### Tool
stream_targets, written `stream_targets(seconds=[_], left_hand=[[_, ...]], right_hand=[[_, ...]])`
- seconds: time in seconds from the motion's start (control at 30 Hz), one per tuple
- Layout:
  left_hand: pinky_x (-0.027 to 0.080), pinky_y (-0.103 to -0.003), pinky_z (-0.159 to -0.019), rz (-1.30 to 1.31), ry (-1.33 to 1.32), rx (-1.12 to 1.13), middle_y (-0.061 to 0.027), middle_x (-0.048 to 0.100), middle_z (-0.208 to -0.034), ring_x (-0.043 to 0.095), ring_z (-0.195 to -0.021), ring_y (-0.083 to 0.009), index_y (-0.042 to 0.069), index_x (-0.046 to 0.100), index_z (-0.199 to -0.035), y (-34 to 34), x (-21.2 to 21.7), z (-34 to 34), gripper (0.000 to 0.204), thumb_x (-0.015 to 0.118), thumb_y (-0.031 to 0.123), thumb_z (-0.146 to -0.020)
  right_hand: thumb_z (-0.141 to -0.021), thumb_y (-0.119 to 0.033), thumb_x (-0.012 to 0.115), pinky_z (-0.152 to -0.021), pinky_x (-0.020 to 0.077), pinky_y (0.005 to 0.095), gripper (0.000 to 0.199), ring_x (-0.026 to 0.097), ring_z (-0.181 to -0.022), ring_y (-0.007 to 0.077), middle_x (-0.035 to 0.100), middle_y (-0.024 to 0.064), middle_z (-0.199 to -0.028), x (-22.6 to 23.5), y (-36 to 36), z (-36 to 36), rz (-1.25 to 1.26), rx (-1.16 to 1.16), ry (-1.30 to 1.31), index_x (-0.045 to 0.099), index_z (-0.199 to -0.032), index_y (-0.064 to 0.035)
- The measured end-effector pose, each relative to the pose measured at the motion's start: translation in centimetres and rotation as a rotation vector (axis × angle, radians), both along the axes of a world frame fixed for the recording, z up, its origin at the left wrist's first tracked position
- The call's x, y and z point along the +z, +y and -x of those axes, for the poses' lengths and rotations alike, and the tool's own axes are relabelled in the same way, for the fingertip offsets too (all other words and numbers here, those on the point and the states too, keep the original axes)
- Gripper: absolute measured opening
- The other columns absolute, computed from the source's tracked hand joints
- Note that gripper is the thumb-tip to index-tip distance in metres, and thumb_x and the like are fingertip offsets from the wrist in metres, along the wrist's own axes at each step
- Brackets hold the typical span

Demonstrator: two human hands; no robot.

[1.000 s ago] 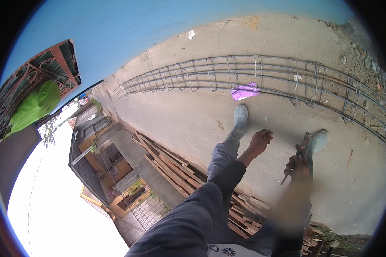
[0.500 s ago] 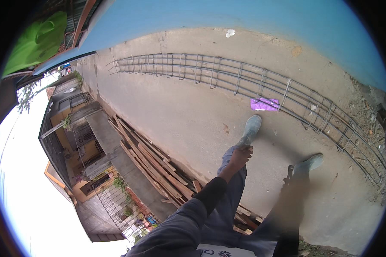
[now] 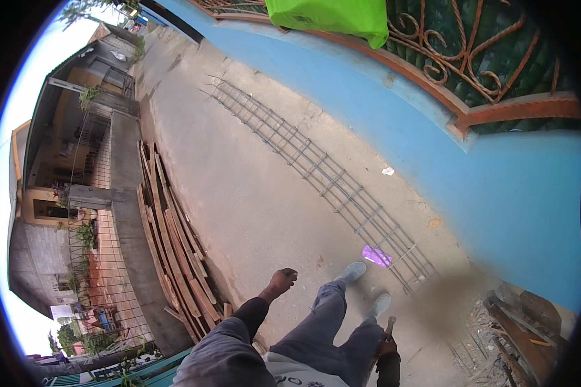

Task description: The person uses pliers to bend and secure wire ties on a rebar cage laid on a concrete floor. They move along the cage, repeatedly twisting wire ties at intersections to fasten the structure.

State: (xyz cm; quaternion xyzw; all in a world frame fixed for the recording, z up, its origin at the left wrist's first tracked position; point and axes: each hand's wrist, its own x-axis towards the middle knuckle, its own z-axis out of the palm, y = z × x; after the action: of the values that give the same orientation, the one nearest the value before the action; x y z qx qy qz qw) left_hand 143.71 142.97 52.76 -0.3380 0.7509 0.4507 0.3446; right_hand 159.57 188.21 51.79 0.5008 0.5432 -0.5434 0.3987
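Note:
My left hand (image 3: 282, 282) hangs forward over the road, its fingers curled in with nothing seen sticking out. Beside my right thigh, my right hand (image 3: 387, 346) is closed around a narrow dark hand tool (image 3: 390, 325) whose end points up; its exact kind cannot be made out. Ahead of my feet a long rebar cage (image 3: 323, 174) of thin bars and square stirrups lies on the ground, apart from both hands. A purple packet (image 3: 376, 256) rests at its near end, close to my grey boot (image 3: 352, 272).
Long wooden boards (image 3: 174, 238) are piled along the left edge. A blue wall (image 3: 394, 109) with rusty scrollwork railing (image 3: 461, 39) and green cloth (image 3: 329, 16) runs on the right. Rubble and planks (image 3: 523, 335) lie at lower right. A brown blur covers part of the view there.
The view has swung, bringing the railing and the lower-right rubble into sight. My left hand has moved from in front of my leg out to its left. The tool in my right hand shows more plainly.

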Motion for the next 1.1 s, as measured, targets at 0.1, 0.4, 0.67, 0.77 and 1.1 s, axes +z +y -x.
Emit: stream_targets(seconds=[0.1,0.4,0.67,0.77,1.1], left_hand=[[0.05,-0.029,-0.059,0.003,0.057,0.301,-0.0064,0.066,-0.092,0.061,-0.071,-0.015,0.003,0.062,-0.111,-6.3,3.4,-5.1,0.029,0.059,0.024,-0.091],[0.048,-0.031,-0.051,0.029,-0.01,0.538,-0.0052,0.063,-0.076,0.059,-0.061,-0.016,0.003,0.064,-0.09,-6.2,9.0,-22.1,0.019,0.061,0.021,-0.087],[0.049,-0.032,-0.052,-0.123,0.016,0.792,-0.0049,0.062,-0.076,0.06,-0.062,-0.0177,0.003,0.063,-0.094,-11.2,6.0,-24.4,0.02,0.06,0.022,-0.087],[0.05,-0.033,-0.053,-0.114,0.036,0.822,-0.0056,0.064,-0.079,0.061,-0.063,-0.0182,0.002,0.063,-0.097,-17.2,5.5,-22.9,0.023,0.06,0.023,-0.088],[0.051,-0.031,-0.058,0.012,0.324,1.128,-0.0106,0.065,-0.092,0.064,-0.072,-0.02,-0.001,0.058,-0.11,-41.2,9.8,-13.2,0.03,0.059,0.022,-0.092]], right_hand=[[-0.087,-0.002,0.049,-0.038,0.0362,0.0384,0.043,0.045,-0.043,0.021,0.045,0.0067,-0.061,1.3,-0.5,1.0,0.252,-0.131,-0.054,0.044,-0.125,-0.0202],[-0.092,-0.023,0.053,-0.045,0.044,0.0488,0.021,0.049,-0.048,0.0284,0.047,0.0111,-0.064,-0.1,4.6,2.4,-0.1,0.293,-0.33,0.049,-0.11,-0.0127],[-0.092,-0.023,0.053,-0.049,0.0505,0.0513,0.02,0.054,-0.052,0.0309,0.051,0.0134,-0.068,1.5,3.1,11.7,-0.29,0.417,-0.361,0.05,-0.108,-0.0115],[-0.092,-0.024,0.053,-0.048,0.0504,0.051,0.02,0.054,-0.052,0.0306,0.052,0.0131,-0.067,1.5,-3.7,17.9,-0.287,0.452,-0.301,0.051,-0.107,-0.0115],[-0.092,-0.026,0.054,-0.047,0.0502,0.0503,0.02,0.055,-0.052,0.0297,0.052,0.0123,-0.067,2.9,-31.3,29.8,-0.092,0.591,-0.154,0.052,-0.104,-0.0116]])
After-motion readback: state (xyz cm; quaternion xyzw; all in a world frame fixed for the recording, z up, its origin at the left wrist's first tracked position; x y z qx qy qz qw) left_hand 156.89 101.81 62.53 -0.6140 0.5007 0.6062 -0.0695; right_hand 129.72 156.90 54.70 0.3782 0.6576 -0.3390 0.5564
